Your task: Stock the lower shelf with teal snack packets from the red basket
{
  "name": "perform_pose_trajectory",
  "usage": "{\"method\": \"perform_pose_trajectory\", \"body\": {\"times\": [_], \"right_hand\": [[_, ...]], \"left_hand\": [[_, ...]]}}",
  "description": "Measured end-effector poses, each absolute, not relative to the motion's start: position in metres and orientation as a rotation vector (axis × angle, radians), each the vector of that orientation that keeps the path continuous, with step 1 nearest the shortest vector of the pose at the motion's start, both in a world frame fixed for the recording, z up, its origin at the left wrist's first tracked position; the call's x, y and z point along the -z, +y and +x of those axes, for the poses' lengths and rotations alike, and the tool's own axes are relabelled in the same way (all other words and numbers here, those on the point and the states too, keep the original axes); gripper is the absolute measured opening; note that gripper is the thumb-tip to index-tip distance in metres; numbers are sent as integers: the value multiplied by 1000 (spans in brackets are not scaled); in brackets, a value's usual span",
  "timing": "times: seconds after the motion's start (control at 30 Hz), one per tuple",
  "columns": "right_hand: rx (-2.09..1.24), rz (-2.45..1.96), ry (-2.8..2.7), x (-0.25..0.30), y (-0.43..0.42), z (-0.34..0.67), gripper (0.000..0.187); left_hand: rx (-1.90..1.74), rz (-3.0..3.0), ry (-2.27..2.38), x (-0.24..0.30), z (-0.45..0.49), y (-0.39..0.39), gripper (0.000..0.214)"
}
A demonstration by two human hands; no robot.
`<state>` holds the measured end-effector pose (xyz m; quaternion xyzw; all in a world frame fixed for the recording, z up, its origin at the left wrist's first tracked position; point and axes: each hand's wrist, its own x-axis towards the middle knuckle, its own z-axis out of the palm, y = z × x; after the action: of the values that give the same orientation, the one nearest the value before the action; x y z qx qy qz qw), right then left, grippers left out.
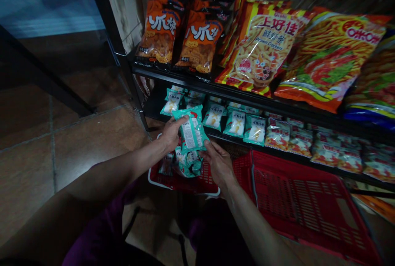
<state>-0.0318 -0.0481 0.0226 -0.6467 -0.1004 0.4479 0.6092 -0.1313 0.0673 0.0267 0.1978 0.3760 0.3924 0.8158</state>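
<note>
Both of my hands hold one small teal snack packet (pixel 191 131), its printed back facing me. My left hand (pixel 170 133) pinches its upper left edge. My right hand (pixel 217 162) grips its lower right corner. The packet hangs just above a small red basket (pixel 182 182) that holds several more teal packets (pixel 189 163). Beyond it, a row of the same teal packets (pixel 236 122) stands on the lower shelf.
A black metal shelf (pixel 247 98) carries orange snack bags (pixel 160 35) and large prawn cracker bags (pixel 262 47) on top. A bigger red basket (pixel 308 204) lies on its side at the right. Brown floor tiles (pixel 77 142) spread out to the left.
</note>
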Motion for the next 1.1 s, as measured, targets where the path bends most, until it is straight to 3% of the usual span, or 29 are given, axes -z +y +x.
{"method": "perform_pose_trajectory", "body": {"times": [0.53,0.73,1.1], "right_hand": [[-965,-1484,-108,-23,-46,-26,33],[-1109,-1375,-37,-21,-47,-24,43],[-1232,-1403,-176,-12,-51,-37,35]], "left_hand": [[-709,388,841,-25,-133,72,16],[-820,395,914,-18,-132,74,14],[-862,349,978,-18,-132,76,7]]}}
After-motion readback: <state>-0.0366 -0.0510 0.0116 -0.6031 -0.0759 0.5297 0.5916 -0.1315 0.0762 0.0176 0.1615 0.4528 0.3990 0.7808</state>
